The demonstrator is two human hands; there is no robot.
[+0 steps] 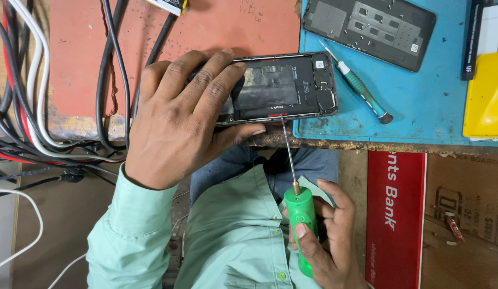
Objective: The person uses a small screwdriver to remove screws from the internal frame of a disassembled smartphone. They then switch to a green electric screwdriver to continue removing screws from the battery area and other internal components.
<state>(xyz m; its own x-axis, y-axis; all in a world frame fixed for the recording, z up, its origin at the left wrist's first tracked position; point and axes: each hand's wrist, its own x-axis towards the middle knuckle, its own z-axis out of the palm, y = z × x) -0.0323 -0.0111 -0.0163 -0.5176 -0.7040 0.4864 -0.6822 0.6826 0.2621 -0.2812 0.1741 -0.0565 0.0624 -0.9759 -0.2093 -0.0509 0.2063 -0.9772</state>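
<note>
My left hand (187,115) grips an opened phone (292,85) with its back cover off, holding it down at the front edge of the bench. Its dark battery and inner frame show. My right hand (324,235) is wrapped around a green powered screwdriver (301,225), with the thumb on its body. The long thin bit (288,152) runs up from the tool, and its tip meets the phone's lower edge near the middle.
A blue mat (420,91) lies on the right of the bench with a small teal screwdriver (361,91), the phone's detached back cover (369,29) and a yellow box (487,96). A tangle of cables (29,96) lies at the left. Red and brown cartons (396,214) stand below.
</note>
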